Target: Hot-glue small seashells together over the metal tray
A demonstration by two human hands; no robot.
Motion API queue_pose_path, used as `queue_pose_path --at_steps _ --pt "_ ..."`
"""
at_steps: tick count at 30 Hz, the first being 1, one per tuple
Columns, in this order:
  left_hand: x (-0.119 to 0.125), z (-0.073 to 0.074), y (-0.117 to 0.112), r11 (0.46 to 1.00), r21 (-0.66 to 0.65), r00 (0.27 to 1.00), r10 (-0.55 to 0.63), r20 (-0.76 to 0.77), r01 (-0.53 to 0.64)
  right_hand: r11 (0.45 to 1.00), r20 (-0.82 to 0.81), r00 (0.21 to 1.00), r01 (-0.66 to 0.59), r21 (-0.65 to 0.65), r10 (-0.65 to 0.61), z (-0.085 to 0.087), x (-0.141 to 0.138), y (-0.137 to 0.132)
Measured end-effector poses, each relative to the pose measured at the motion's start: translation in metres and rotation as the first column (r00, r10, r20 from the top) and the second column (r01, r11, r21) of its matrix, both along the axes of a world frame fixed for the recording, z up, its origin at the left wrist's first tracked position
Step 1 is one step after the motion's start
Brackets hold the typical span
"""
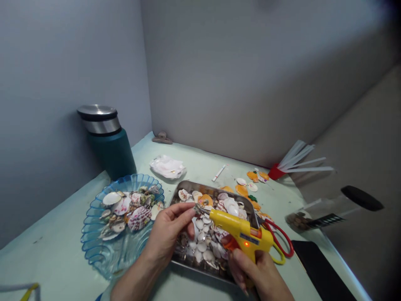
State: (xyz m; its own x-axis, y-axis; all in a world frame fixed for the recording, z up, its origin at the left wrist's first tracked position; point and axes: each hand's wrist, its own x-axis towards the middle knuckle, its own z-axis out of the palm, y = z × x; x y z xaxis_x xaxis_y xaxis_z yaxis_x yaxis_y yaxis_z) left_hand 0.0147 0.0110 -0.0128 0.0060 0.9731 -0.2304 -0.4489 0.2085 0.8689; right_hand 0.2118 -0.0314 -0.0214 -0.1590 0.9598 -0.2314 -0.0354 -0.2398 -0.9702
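Note:
My right hand is wrapped round the handle of a yellow hot glue gun. Its orange light glows, and the nozzle points left. A small greyish shell-like piece is pinched between the thumb and forefinger of my left hand, right at the nozzle tip. Whether the nozzle touches it I cannot tell. Both hands are over a metal tray holding many white shells and some patterned and orange ones. To the left, a scalloped blue glass dish holds mixed shells.
A teal bottle stands behind the dish. Red-and-yellow-handled scissors lie right of the tray, near a black phone-like slab. Farther right are a red cup of glue sticks and a clear jar. Orange shells lie behind the tray.

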Motion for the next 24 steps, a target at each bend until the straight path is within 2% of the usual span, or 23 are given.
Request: queue_pose_path --at_steps 12,19,24 --pt "0.0005 0.0033 0.0010 1.000 -0.006 0.999 0.025 0.045 -0.025 0.997 0.034 0.997 0.069 0.035 -0.070 -0.0072 0.0004 -0.0029" --pt "0.0007 0.0019 0.0023 1.000 -0.005 1.000 0.017 0.025 -0.017 0.995 0.077 0.994 0.073 0.074 -0.079 -0.0011 -0.0030 -0.0035" --pt "-0.0001 0.0022 0.0005 1.000 0.001 1.000 0.015 0.017 -0.015 0.994 0.092 0.990 0.099 0.052 -0.103 -0.0045 -0.0045 -0.0030"
